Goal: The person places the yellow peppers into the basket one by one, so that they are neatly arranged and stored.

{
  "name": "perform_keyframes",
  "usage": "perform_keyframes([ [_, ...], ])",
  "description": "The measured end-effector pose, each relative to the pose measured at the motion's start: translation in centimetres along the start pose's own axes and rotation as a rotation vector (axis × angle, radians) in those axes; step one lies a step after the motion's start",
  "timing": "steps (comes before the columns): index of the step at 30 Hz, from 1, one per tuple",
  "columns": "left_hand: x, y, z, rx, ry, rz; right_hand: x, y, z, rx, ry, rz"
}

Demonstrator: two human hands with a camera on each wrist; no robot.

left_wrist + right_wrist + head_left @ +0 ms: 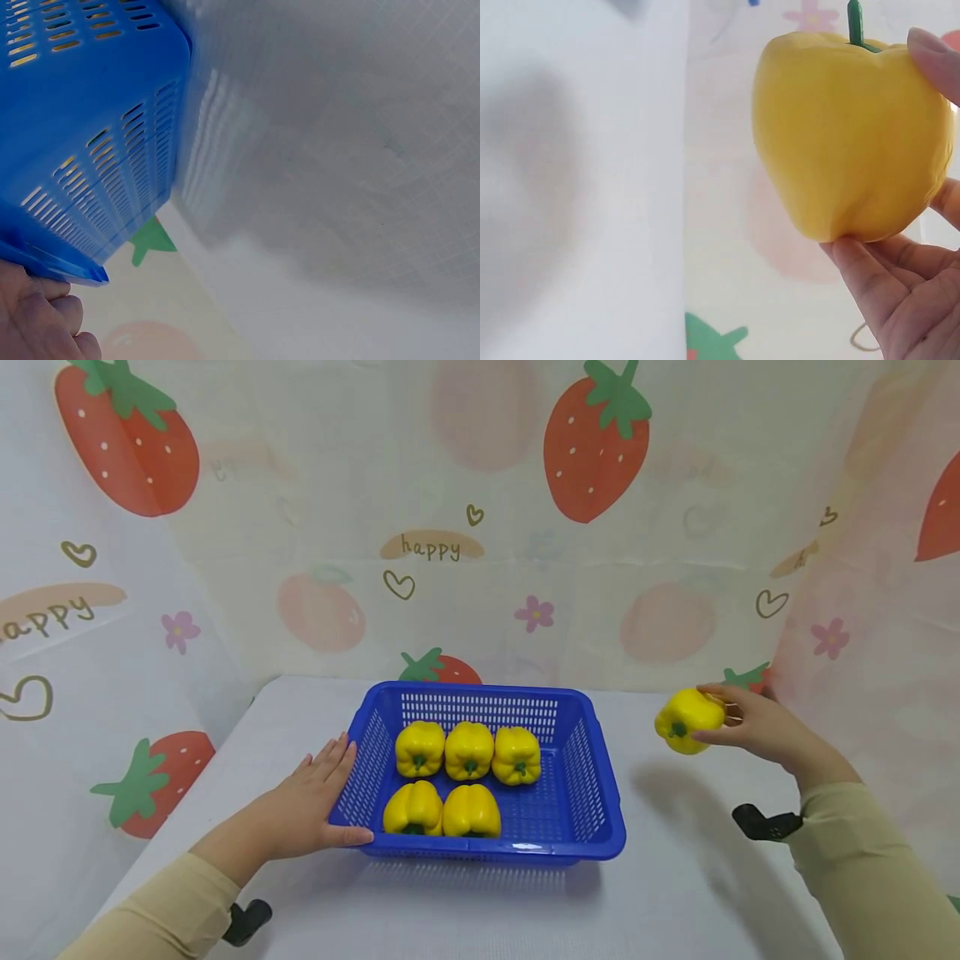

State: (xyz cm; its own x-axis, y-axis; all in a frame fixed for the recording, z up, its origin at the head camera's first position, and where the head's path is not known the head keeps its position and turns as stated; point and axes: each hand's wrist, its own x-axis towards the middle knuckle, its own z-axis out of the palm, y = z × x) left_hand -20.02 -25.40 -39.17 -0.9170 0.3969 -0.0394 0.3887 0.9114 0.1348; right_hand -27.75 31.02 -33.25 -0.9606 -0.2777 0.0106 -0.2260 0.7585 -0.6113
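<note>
A blue plastic basket [480, 846] with slotted walls stands on the table. My left hand [307, 806] rests at its left end, fingers straight along the side rim and thumb on the front rim corner. Inside, yellow bell peppers sit in two rows: three behind, such as the back right pepper [516, 755], and two in front, such as the front left pepper [414, 808]. To the right of the basket, my right hand [768, 731] holds another yellow bell pepper [847, 142] between thumb and fingers, raised above the table, its green stem showing.
A white cloth covers the table [465, 918]. Behind it and on both sides hangs a pale curtain [337, 485] printed with strawberries, hearts and flowers. The basket's right part shows bare slotted floor [551, 802]. Black wrist straps show at both sleeves.
</note>
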Motion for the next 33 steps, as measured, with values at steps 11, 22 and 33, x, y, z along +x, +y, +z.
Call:
perform_keyframes([
  [11, 0.1, -0.1, 0.2, 0.003, 0.007, 0.003, 1.4, -3.9, 0.5, 0.008, -0.040, -0.069],
  [22, 0.1, -0.1, 0.1, -0.001, 0.010, 0.002, 3.0, -7.2, 2.0, -0.004, -0.084, -0.193],
  [33, 0.0, 0.0, 0.0, -0.002, 0.006, 0.000, 4.1, -9.3, 4.2, 0.015, -0.208, -0.284],
])
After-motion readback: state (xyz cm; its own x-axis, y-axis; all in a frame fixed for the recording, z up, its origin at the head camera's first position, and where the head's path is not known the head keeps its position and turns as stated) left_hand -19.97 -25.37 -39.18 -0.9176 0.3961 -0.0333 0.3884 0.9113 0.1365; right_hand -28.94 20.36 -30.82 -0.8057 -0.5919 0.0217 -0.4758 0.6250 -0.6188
